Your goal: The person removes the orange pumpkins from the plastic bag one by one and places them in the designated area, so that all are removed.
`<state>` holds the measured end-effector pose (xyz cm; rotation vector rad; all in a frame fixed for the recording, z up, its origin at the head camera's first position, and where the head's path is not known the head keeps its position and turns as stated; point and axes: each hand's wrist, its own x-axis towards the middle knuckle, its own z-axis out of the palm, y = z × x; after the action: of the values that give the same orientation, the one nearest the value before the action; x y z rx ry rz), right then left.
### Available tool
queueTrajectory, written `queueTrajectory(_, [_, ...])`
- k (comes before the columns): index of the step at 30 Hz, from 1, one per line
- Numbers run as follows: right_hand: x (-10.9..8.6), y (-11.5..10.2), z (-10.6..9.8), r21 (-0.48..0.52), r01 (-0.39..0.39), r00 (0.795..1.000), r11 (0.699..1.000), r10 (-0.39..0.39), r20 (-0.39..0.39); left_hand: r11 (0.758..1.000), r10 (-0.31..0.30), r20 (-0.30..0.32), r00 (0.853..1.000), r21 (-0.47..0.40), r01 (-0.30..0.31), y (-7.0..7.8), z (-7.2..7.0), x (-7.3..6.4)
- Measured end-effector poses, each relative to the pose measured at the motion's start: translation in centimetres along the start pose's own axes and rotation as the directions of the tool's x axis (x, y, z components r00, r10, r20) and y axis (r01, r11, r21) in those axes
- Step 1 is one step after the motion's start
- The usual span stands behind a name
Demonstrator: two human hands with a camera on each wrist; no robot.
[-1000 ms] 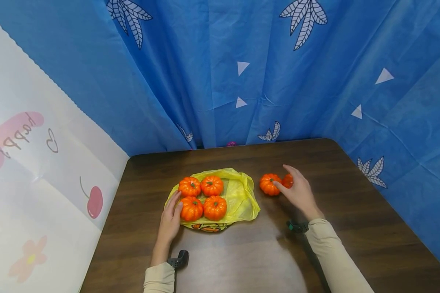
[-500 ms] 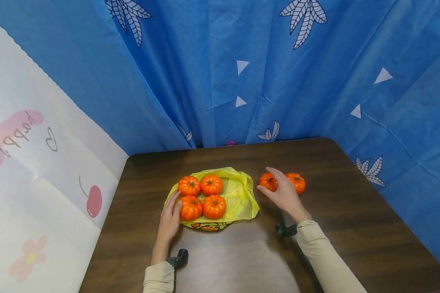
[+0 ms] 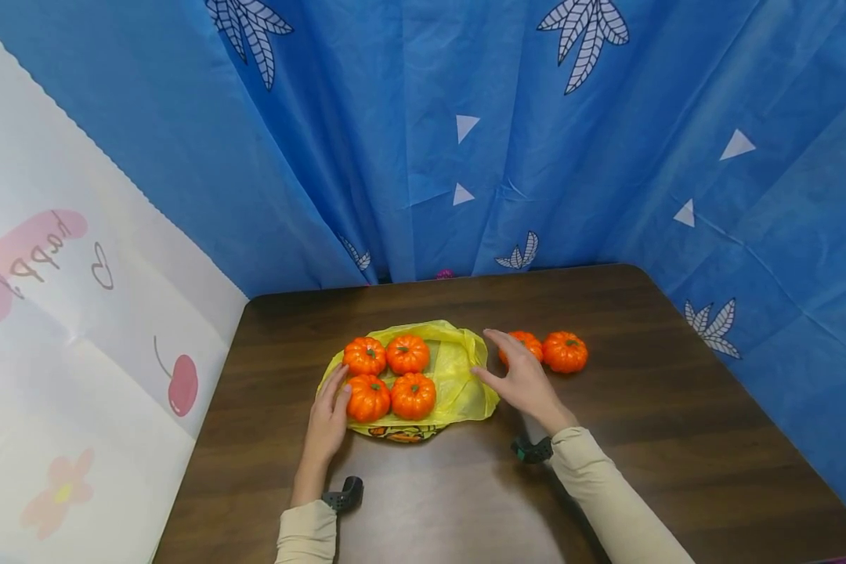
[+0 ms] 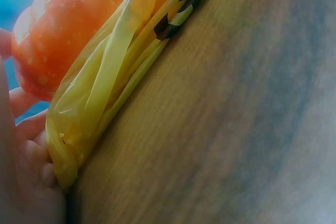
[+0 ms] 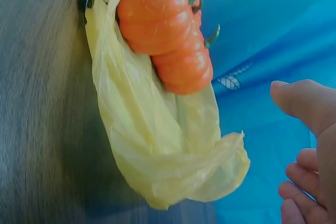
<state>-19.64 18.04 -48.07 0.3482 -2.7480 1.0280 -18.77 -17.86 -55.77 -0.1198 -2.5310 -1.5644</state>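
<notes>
Several small orange pumpkins with green stems, one being the front-left pumpkin [image 3: 368, 398], sit in a crumpled yellow plastic bag [image 3: 458, 388] laid on the table. My left hand [image 3: 326, 423] lies along the bag's left side, fingers extended beside the pumpkins; the left wrist view has yellow plastic [image 4: 100, 87] against the fingers. Over by the bag's right edge, my right hand [image 3: 525, 385] hovers with thumb and fingers spread, holding nothing. Behind it a loose pumpkin [image 3: 529, 343] is partly hidden. Another loose pumpkin [image 3: 565, 352] stands to its right, fully visible.
The dark wooden table [image 3: 677, 439] reaches back to a blue curtain [image 3: 423, 157] with leaf prints. A white printed cloth [image 3: 113, 352] hangs along the left side. Each wrist wears a black camera band, such as the left band [image 3: 344, 497].
My right hand has moved left, away from the two loose pumpkins and across to the bag's right edge, uncovering the rightmost pumpkin. My left hand, the bag and the pumpkins have stayed put.
</notes>
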Motion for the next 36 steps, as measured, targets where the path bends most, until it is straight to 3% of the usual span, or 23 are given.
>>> queueTrajectory(12, [-0.2,-1.5,1.5,0.027,0.033,0.999,0.999,-0.034,0.030,1.000,0.017,-0.032,0.999,0.011,-0.017,-0.3,0.2,-0.2])
queueTrajectory(27, [-0.5,-2.4,3.3,0.068,0.024,0.997,0.997,-0.029,0.076,1.000,-0.010,-0.003,1.000,0.001,0.010,0.0,0.0,-0.2])
queueTrajectory(36, [-0.8,-3.1,4.2,0.076,0.063,0.994,0.995,-0.070,0.088,1.000,-0.007,-0.003,1.000,0.007,0.007,0.0,0.0,-0.1])
